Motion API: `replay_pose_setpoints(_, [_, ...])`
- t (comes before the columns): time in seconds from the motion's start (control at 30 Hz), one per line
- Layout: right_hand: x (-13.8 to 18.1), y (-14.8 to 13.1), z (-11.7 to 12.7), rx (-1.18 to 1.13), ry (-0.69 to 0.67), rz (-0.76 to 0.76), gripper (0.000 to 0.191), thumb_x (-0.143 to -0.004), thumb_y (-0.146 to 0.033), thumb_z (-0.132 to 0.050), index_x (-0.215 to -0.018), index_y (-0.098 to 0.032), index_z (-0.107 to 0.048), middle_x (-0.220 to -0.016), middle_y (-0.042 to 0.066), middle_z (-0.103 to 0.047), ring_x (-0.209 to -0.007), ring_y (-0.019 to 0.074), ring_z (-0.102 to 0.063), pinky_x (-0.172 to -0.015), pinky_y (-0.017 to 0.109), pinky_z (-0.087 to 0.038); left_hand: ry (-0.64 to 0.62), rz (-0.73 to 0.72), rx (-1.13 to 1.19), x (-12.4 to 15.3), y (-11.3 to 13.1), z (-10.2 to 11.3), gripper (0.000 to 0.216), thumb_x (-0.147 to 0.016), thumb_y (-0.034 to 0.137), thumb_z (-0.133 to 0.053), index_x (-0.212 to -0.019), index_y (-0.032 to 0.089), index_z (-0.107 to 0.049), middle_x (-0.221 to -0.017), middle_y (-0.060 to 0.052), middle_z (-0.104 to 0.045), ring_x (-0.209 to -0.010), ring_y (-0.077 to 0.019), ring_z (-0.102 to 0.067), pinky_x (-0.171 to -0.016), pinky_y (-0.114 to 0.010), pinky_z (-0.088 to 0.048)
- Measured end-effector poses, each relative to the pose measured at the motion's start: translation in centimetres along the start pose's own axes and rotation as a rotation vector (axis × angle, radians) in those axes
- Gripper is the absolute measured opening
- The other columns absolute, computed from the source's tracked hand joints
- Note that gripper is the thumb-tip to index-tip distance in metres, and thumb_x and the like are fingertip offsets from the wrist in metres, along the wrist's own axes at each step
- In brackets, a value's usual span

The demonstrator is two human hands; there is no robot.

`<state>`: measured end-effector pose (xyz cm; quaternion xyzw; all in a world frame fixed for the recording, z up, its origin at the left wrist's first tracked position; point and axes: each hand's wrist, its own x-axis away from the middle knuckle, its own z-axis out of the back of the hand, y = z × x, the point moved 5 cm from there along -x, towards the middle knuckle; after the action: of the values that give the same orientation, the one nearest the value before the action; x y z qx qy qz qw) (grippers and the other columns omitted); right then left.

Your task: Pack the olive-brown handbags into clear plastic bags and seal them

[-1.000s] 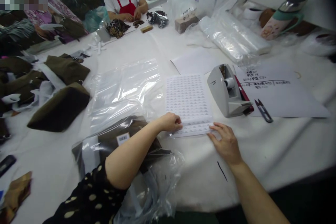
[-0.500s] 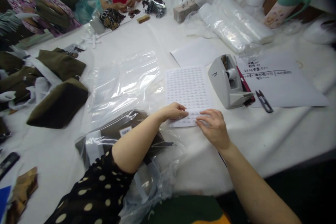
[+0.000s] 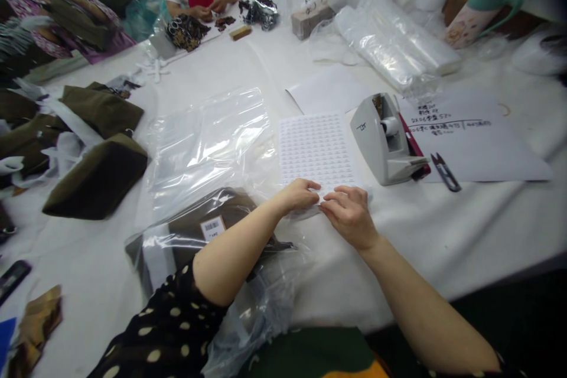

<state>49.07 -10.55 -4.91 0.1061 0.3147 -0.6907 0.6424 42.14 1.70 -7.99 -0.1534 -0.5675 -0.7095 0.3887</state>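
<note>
A white sheet of small printed labels [image 3: 314, 144] lies on the table in front of me. At its lower edge my left hand [image 3: 301, 195] has its thumb and fingers pinched on the sheet. My right hand [image 3: 349, 212] is close beside it, fingers bent and pressed together on the same edge. What exactly sits between the fingertips is too small to make out. Under my left forearm is a clear bag holding a dark olive item [image 3: 177, 242], with a barcode sticker [image 3: 213, 228] on it. Clear flat bags [image 3: 212, 136] lie left of the sheet.
A grey tape dispenser [image 3: 376, 142] stands right of the sheet, thread snips [image 3: 445, 171] beside it on handwritten paper [image 3: 491, 153]. Olive fabric items [image 3: 97, 177] lie left. Plastic rolls [image 3: 390, 47] and a flask [image 3: 482, 9] are behind. Two people work across the table.
My right hand has moved left, closer to my left hand, which has shifted slightly lower. The sheet's lower edge is now mostly covered by my fingers.
</note>
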Motion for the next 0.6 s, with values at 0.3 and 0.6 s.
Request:
replay_pose_setpoints(0.3, [0.7, 0.2, 0.4, 0.034, -0.027, -0.11, 0.006, -0.083, -0.028, -0.061, -0.086, -0.025, -0.065, -0.096, 0.001, -0.066, -0.101, 0.0216, -0.051, -0.089, 0.038, -0.031, 0.048, 0.005, -0.029, 0.6, 0.3, -0.2, 0.053, -0.066, 0.014, -0.051, -0.119, 0.016, -0.056, -0.052, 0.004, -0.049, -0.044, -0.01, -0.042, -0.046, -0.021, -0.037])
replay_pose_setpoints(0.6, [0.7, -1.1, 0.1, 0.127, -0.033, 0.016, 0.009, -0.085, -0.025, -0.058, -0.079, -0.025, -0.064, -0.088, -0.003, -0.067, -0.096, 0.0195, -0.052, -0.086, 0.036, -0.028, 0.119, -0.027, -0.122, 0.7, -0.2, -0.1, 0.048, -0.067, 0.012, -0.051, -0.114, 0.015, -0.06, -0.066, -0.001, -0.061, -0.052, -0.0122, -0.052, -0.051, -0.022, -0.041])
